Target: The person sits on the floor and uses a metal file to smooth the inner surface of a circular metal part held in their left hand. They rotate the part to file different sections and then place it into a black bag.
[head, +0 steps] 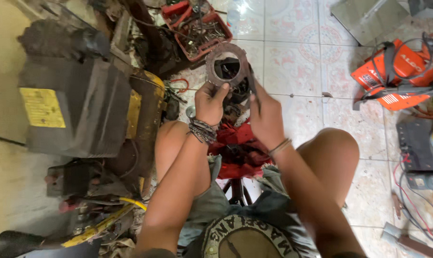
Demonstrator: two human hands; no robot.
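Observation:
My left hand [210, 102] pinches the lower edge of a worn, rusty brown ring-shaped disc [226, 65] and holds it upright in front of me. My right hand [265, 117] is closed on a thin dark tool [253, 90] whose tip rests against the disc's right rim. Bracelets sit on both wrists. Under my hands, between my bare knees, lies a red machine part [238, 148] with dark greasy pieces on top.
A large dirty grey and yellow machine [82, 105] stands at the left. A red tray of small metal parts [200, 31] sits ahead on the tiled floor. An orange power tool [403, 71] and a dark box with cables [419, 153] lie at the right.

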